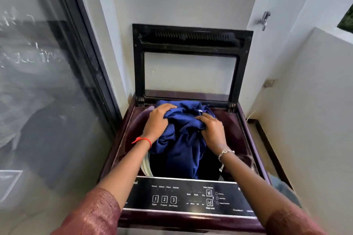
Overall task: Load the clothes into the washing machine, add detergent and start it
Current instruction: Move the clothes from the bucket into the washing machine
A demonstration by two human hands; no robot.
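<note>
A top-loading maroon washing machine [246, 131] stands in front of me with its lid [191, 44] raised against the wall. A bunched dark blue garment [181, 139] hangs over the drum opening [208, 168], its lower part trailing down into the dark drum. My left hand [157, 120] grips the garment's upper left side. My right hand [212, 129] grips its right side. The black control panel [191, 196] with numbered buttons runs along the machine's front edge, below my forearms.
A glass sliding door [47, 82] fills the left side. White walls close in behind and to the right, with a metal tap [264, 20] on the right wall. A narrow floor gap [267, 149] runs along the machine's right side.
</note>
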